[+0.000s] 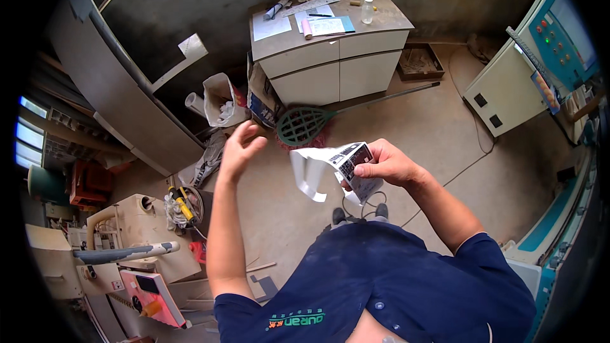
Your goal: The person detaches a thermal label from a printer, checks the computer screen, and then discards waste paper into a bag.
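My right hand (387,164) grips a strip of white printed labels (354,166), thumb on top. The strip bears black print, and its white backing tail (309,174) curls loosely down to the left. Apart from it, my left hand (240,149) is raised with its fingers spread and slightly bent, and nothing shows in it. Beyond my hands, a green plastic mop or broom head (304,126) lies on the floor in front of the cabinet.
A white-fronted cabinet (311,82) stands ahead, with papers (327,26) and a clear bottle (367,11) on top. Left of it is a white sack (223,105). A control console (553,35) stands at right, machinery (136,235) at left. A cable (467,166) crosses the floor.
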Motion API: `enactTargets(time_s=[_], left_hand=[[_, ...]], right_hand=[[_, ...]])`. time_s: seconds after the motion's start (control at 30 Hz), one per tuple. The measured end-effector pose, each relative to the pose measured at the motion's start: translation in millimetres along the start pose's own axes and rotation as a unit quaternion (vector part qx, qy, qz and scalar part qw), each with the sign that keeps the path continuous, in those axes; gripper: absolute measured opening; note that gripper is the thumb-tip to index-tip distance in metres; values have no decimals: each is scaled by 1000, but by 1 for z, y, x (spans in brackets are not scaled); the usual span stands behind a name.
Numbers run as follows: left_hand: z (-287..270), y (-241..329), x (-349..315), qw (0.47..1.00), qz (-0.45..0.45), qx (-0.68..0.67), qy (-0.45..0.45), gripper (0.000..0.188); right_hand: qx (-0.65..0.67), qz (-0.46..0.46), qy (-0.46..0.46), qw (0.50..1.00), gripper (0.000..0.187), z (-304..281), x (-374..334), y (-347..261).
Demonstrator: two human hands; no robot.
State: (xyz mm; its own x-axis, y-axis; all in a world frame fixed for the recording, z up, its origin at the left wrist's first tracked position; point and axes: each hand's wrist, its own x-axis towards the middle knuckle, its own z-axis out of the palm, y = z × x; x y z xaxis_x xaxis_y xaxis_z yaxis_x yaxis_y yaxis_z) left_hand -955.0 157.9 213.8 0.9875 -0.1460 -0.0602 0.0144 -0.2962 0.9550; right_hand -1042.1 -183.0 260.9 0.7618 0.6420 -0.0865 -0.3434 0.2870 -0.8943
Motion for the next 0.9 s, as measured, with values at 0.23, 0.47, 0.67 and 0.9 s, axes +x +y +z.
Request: enactTargets(time_s=[0.23, 0.47, 0.67, 0.9], left_hand=[[88, 73, -30, 864, 142, -329, -354, 117], [126, 49, -37, 853, 101, -345, -379, 110], [156, 52, -49, 875, 107, -250, -401, 72], [154, 32, -54, 861, 30, -251, -441, 24]], right_hand=[[-46, -71, -39, 996, 22, 47, 31, -45], [-35, -161, 61, 984, 23, 61, 34, -82], [-37, -281, 117, 952, 27, 66, 32, -118], [-89, -342, 169, 920, 30, 41, 43, -195]])
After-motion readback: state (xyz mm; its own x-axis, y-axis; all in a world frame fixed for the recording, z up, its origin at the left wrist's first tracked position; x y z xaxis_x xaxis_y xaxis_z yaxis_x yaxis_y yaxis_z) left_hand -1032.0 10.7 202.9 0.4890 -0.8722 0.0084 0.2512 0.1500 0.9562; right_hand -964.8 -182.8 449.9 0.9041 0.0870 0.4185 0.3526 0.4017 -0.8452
